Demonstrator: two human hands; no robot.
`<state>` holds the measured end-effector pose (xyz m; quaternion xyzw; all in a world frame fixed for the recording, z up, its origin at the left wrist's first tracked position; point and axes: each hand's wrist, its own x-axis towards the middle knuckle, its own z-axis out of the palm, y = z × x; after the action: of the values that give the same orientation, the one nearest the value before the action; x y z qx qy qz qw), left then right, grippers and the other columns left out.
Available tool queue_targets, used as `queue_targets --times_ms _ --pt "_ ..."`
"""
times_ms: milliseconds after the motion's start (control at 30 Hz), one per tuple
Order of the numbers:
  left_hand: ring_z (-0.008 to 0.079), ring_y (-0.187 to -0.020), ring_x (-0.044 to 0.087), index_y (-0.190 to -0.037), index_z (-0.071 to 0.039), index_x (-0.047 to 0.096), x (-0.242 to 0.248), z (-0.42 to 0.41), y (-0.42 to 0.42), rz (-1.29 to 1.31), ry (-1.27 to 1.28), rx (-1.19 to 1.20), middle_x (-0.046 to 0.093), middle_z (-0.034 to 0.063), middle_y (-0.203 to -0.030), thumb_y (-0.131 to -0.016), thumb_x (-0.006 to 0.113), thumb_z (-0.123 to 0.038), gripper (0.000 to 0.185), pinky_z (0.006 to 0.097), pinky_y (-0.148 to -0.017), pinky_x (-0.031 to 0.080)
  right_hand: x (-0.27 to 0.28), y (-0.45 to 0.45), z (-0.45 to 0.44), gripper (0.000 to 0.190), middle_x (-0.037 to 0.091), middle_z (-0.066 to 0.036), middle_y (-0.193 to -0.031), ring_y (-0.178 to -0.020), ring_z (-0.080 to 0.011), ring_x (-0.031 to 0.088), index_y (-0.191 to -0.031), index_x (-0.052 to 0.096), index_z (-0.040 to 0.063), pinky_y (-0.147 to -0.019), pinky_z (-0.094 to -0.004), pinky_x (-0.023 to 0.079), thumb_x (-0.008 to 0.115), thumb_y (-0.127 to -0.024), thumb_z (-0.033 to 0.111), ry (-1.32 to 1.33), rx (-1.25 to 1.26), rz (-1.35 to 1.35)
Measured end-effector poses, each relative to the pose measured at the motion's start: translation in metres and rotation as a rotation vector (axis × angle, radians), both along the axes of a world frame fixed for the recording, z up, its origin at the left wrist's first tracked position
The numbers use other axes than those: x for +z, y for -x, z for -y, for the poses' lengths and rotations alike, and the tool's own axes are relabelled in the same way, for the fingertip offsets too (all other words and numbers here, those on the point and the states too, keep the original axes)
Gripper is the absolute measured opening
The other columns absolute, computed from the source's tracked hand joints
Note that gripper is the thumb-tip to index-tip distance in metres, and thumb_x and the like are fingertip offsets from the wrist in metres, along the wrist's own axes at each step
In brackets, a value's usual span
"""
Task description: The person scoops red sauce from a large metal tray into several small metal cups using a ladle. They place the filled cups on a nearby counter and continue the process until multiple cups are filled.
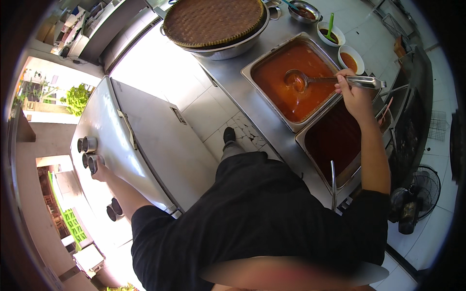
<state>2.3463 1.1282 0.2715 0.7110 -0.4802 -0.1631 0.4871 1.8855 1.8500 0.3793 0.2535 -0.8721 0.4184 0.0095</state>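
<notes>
My right hand (350, 89) grips the handle of a metal ladle (322, 79). The ladle's bowl lies in orange-red liquid inside a rectangular metal pan (295, 125). Next to that pan sits a second metal pan (303, 140) of dark red liquid, partly hidden by my forearm. Out to the left, my left hand (100, 172) is around one of several small metal cups (89, 144) grouped on a chest freezer's pale top (120, 162). The fingers around this cup are partly hidden.
A woven bamboo tray (214, 22) covers a large metal basin (225, 51) on the steel counter (233, 85). Beyond the pans are small bowls of sauce (351, 60), one with a green spoon (330, 27). More cups (111, 212) stand nearer me. A fan (418, 192) is at right.
</notes>
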Motion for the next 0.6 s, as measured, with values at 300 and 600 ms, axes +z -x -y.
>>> queue_targets --times_ms 300,600 --pt "0.0252 -0.113 0.058 -0.130 0.006 0.049 0.038 -0.108 0.131 -0.271 0.194 -0.838 0.059 0.0157 -0.124 -0.069 0.089 -0.010 0.075 0.0352 -0.095 0.050 0.004 0.011 0.000 0.019 0.063 -0.007 -0.072 -0.066 -0.0135 0.066 -0.101 0.061 0.003 -0.061 -0.0285 0.053 0.051 -0.102 0.019 0.008 -0.045 -0.158" --pt "0.0251 -0.119 0.056 -0.137 -0.003 0.046 0.030 -0.299 0.244 -0.040 -0.034 -1.730 0.058 0.0130 -0.127 -0.062 0.091 -0.022 0.090 0.0386 -0.101 0.044 0.019 0.045 -0.013 0.029 0.068 -0.011 -0.073 -0.058 -0.0150 0.067 -0.105 0.063 -0.001 -0.054 -0.0266 0.052 0.053 -0.101 0.025 0.083 -0.321 0.099"
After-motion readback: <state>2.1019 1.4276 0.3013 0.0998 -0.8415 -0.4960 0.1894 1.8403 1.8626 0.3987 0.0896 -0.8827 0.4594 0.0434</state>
